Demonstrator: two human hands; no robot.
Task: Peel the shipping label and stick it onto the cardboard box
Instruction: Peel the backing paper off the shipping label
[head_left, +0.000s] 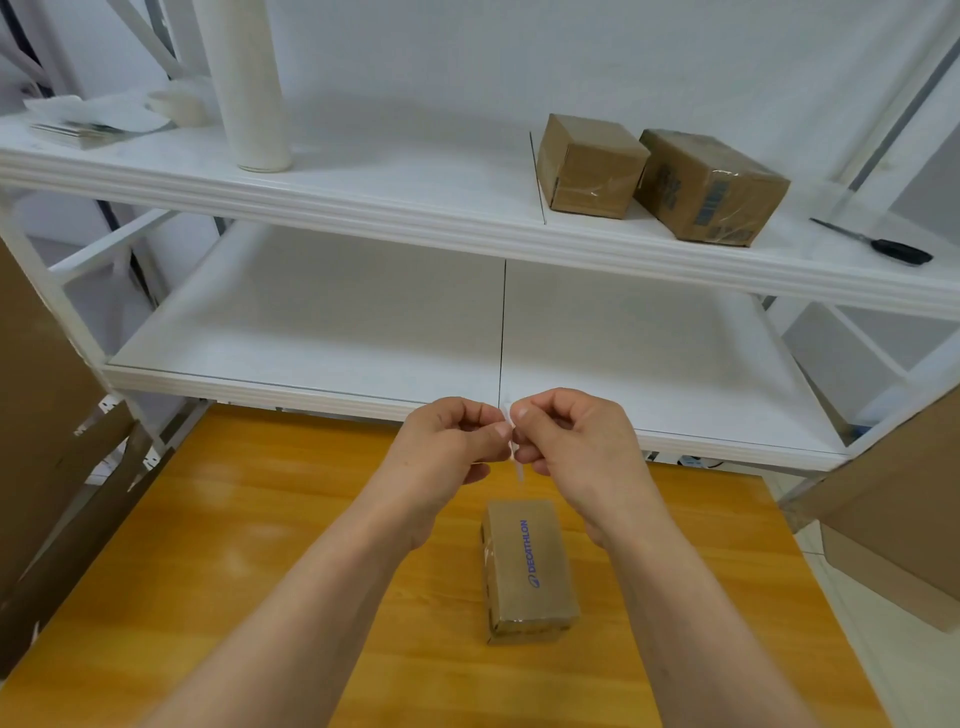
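A small brown cardboard box (527, 566) with blue print on top lies on the wooden table (249, 545), below my hands. My left hand (447, 441) and my right hand (566, 431) are raised above it, fingertips pinched together. Between them I hold a thin white shipping label (516, 457), seen edge-on, with a strip hanging down from my fingers. Both hands grip the label; its printed face is hidden.
A white metal shelf unit (467, 228) stands behind the table. Its upper shelf carries two brown boxes (660, 179), black scissors (878, 244), a tall white roll (249, 83) and a tape roll (179, 106). Flat cardboard leans at the left (47, 415) and right (893, 514).
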